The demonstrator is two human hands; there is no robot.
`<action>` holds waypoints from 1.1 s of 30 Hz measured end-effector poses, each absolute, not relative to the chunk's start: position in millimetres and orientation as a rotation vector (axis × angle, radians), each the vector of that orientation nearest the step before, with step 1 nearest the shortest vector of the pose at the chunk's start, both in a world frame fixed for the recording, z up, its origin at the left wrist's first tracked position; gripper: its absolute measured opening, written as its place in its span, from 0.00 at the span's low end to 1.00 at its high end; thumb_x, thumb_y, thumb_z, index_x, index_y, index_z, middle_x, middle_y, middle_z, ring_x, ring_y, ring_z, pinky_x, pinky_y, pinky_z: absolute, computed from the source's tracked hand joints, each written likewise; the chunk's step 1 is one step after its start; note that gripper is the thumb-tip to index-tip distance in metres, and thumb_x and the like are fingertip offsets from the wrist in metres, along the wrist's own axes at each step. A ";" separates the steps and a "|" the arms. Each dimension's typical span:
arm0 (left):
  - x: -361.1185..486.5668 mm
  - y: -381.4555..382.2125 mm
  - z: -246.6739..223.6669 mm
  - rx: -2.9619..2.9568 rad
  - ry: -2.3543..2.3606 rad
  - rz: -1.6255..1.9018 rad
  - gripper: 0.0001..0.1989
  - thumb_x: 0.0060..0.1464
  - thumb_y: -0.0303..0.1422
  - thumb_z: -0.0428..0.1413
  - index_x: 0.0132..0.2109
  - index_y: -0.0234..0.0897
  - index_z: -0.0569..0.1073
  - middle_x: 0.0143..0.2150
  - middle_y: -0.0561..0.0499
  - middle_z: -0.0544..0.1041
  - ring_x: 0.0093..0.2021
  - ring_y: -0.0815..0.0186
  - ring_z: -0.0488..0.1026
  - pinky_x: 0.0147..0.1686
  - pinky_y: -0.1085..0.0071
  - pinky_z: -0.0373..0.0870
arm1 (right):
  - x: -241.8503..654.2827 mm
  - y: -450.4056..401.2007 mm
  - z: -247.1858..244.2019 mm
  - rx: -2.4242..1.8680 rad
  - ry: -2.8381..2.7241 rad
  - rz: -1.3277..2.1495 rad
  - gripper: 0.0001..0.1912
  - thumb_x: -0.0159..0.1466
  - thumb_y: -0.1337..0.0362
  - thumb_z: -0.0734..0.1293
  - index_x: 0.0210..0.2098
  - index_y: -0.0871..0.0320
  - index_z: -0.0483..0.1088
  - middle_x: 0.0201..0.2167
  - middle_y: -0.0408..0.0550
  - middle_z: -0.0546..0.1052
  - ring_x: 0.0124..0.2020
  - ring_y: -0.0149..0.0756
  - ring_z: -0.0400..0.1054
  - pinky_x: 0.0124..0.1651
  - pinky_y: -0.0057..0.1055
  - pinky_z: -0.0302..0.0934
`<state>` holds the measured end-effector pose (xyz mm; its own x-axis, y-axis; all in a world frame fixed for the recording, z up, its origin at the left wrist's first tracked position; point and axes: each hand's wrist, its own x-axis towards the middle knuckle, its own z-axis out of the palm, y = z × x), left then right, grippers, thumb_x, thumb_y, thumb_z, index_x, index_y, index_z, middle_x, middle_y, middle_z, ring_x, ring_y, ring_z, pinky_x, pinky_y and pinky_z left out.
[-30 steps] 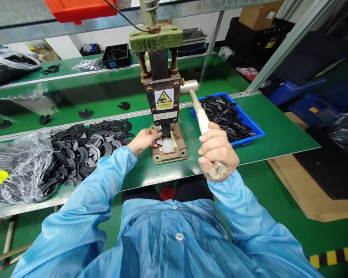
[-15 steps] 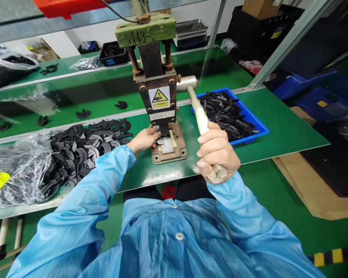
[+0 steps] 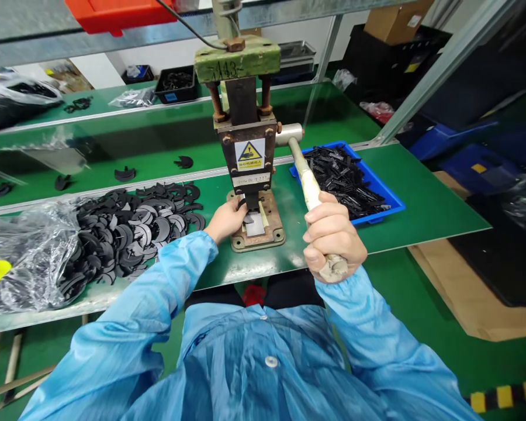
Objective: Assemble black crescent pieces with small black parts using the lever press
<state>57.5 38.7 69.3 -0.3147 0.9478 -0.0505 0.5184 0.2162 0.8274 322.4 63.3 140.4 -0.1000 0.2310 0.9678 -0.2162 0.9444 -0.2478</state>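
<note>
A hand press (image 3: 249, 146) with a green top and a yellow warning label stands on the green bench. My right hand (image 3: 335, 237) is wrapped round its taped lever (image 3: 307, 181), near the lower end. At the left side of the press base (image 3: 269, 234), my left hand (image 3: 228, 219) pinches a small black curved part (image 3: 248, 218) beneath the ram. The fingertips partly hide that part. A pale metal plate (image 3: 255, 224) lies on the base. Left of my left hand is a heap of black crescent-shaped parts (image 3: 131, 228).
A blue tray (image 3: 388, 193) of thin black pieces sits right of the press. A clear plastic bag (image 3: 30, 257) lies at the left. Several loose crescents rest behind the heap. A black bin (image 3: 175, 85) and a red container (image 3: 118, 14) are farther back.
The view has shifted, so the press appears slightly farther right and lower. My left hand remains at the base with the black part, and my right hand still grips the lever.
</note>
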 end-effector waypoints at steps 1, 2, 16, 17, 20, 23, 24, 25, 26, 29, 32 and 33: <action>61.6 31.1 68.7 1.380 1.972 0.988 0.14 0.68 0.47 0.60 0.45 0.41 0.78 0.41 0.45 0.84 0.44 0.53 0.81 0.43 0.63 0.74 | 323.0 62.6 141.1 -0.010 -1.635 0.379 0.10 0.64 0.59 0.74 0.30 0.51 0.71 0.28 0.39 0.78 0.44 0.38 0.78 0.69 0.57 0.71; 66.6 21.9 68.0 1.410 1.997 1.013 0.14 0.70 0.47 0.59 0.47 0.41 0.77 0.42 0.45 0.83 0.43 0.54 0.81 0.43 0.63 0.75 | 323.6 61.7 141.6 -0.017 -1.640 0.385 0.10 0.64 0.59 0.74 0.30 0.51 0.71 0.28 0.39 0.78 0.44 0.38 0.78 0.69 0.57 0.72; -85.3 -18.8 86.0 1.977 2.377 0.250 0.20 0.68 0.35 0.56 0.63 0.37 0.79 0.60 0.39 0.82 0.60 0.49 0.76 0.65 0.54 0.70 | 319.4 58.9 141.8 -0.100 -1.589 0.410 0.14 0.67 0.56 0.73 0.28 0.50 0.71 0.27 0.37 0.77 0.41 0.40 0.78 0.65 0.67 0.73; -98.8 -13.2 86.5 1.994 2.361 0.108 0.22 0.67 0.33 0.56 0.65 0.38 0.78 0.63 0.40 0.81 0.63 0.48 0.75 0.66 0.54 0.69 | 319.2 58.8 141.8 -0.101 -1.588 0.410 0.13 0.67 0.56 0.73 0.28 0.50 0.71 0.27 0.37 0.77 0.41 0.40 0.77 0.65 0.68 0.73; -118.1 2.6 86.6 2.061 2.224 -0.190 0.29 0.63 0.29 0.57 0.70 0.41 0.76 0.68 0.44 0.80 0.66 0.48 0.73 0.66 0.56 0.69 | 319.1 58.6 141.7 -0.102 -1.595 0.405 0.12 0.67 0.57 0.73 0.28 0.49 0.71 0.27 0.37 0.77 0.40 0.41 0.77 0.65 0.68 0.73; -120.7 16.2 87.4 2.110 2.124 -0.335 0.34 0.57 0.27 0.59 0.71 0.42 0.75 0.68 0.43 0.79 0.67 0.47 0.73 0.64 0.57 0.71 | 319.9 58.3 141.6 -0.106 -1.600 0.400 0.13 0.66 0.57 0.73 0.28 0.49 0.71 0.27 0.37 0.77 0.41 0.41 0.77 0.66 0.67 0.72; -121.4 20.4 88.0 2.109 2.111 -0.362 0.35 0.56 0.27 0.60 0.71 0.41 0.75 0.68 0.42 0.79 0.66 0.46 0.74 0.64 0.57 0.71 | 320.2 58.2 141.6 -0.109 -1.603 0.401 0.13 0.66 0.57 0.73 0.28 0.49 0.71 0.27 0.37 0.77 0.41 0.41 0.77 0.66 0.67 0.72; -122.6 24.3 88.6 2.097 2.102 -0.381 0.36 0.54 0.28 0.61 0.71 0.41 0.75 0.67 0.42 0.80 0.66 0.46 0.74 0.64 0.58 0.71 | 320.5 58.2 141.7 -0.113 -1.605 0.403 0.13 0.66 0.57 0.74 0.28 0.49 0.71 0.27 0.38 0.77 0.41 0.42 0.77 0.65 0.67 0.72; -124.1 27.9 89.1 2.076 2.096 -0.391 0.37 0.53 0.28 0.62 0.71 0.40 0.76 0.66 0.41 0.80 0.65 0.47 0.75 0.64 0.59 0.71 | 320.8 58.2 141.8 -0.114 -1.608 0.405 0.12 0.66 0.57 0.74 0.28 0.49 0.71 0.27 0.38 0.77 0.41 0.42 0.77 0.65 0.67 0.72; -127.3 35.2 89.3 1.995 2.087 -0.358 0.33 0.53 0.32 0.65 0.67 0.41 0.78 0.61 0.43 0.83 0.64 0.49 0.77 0.64 0.62 0.71 | 320.9 58.4 142.0 -0.114 -1.608 0.400 0.12 0.66 0.57 0.73 0.28 0.49 0.71 0.27 0.38 0.77 0.41 0.42 0.77 0.65 0.67 0.72; -121.2 36.6 86.6 1.940 2.088 -0.266 0.27 0.57 0.39 0.65 0.63 0.41 0.80 0.57 0.44 0.85 0.60 0.51 0.80 0.60 0.64 0.73 | 320.5 58.9 141.8 -0.103 -1.602 0.398 0.12 0.66 0.57 0.73 0.28 0.50 0.71 0.27 0.38 0.77 0.41 0.41 0.77 0.65 0.67 0.71; -117.0 36.1 85.2 1.921 2.086 -0.226 0.26 0.59 0.42 0.64 0.62 0.41 0.80 0.56 0.44 0.85 0.59 0.52 0.81 0.59 0.64 0.74 | 320.4 59.0 141.8 -0.098 -1.601 0.401 0.12 0.66 0.57 0.73 0.28 0.50 0.71 0.27 0.38 0.78 0.41 0.41 0.77 0.65 0.66 0.71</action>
<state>-117.0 36.1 85.2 -0.0642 0.9455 -0.3191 0.9920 0.0954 0.0832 320.4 59.0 141.8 -0.0781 0.3038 0.9495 -0.1793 0.9326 -0.3131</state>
